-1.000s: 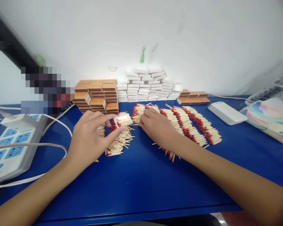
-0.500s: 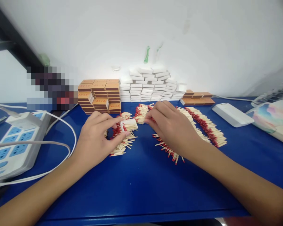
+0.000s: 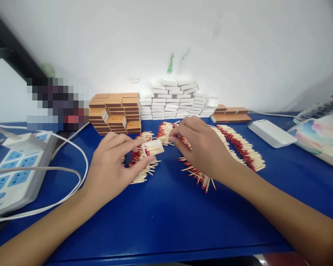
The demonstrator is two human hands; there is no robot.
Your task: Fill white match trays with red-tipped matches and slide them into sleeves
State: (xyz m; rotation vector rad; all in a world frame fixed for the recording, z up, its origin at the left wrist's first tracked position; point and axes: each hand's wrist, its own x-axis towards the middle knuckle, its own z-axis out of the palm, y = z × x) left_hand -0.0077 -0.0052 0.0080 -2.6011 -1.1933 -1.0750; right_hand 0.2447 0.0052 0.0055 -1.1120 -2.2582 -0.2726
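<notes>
Between thumb and index finger, my left hand (image 3: 113, 159) grips a white matchbox tray (image 3: 157, 145) partly filled with red-tipped matches. A heap of loose matches (image 3: 145, 173) lies beneath and around that tray. My right hand (image 3: 201, 142) is to the right of it, fingertips pinched together; whatever they hold, if anything, is too small to make out. Under and beside the right hand spreads another pile of matches (image 3: 201, 177). A smaller match cluster (image 3: 164, 133) sits behind, between the two hands. Further right, rows of matches (image 3: 242, 147) lie slanted on the blue table (image 3: 166, 218).
Orange matchboxes (image 3: 115, 111) are stacked at the back left, next to a stack of white trays (image 3: 172, 101) against the wall. More orange boxes (image 3: 230, 117) stand right of these. A power strip (image 3: 19, 166) with cables is at left; a white device (image 3: 272, 133) at right.
The tray in my left hand has tilted slightly, so more of its inside shows. My right hand remains pinched in nearly the same spot. The whole view has shifted a little.
</notes>
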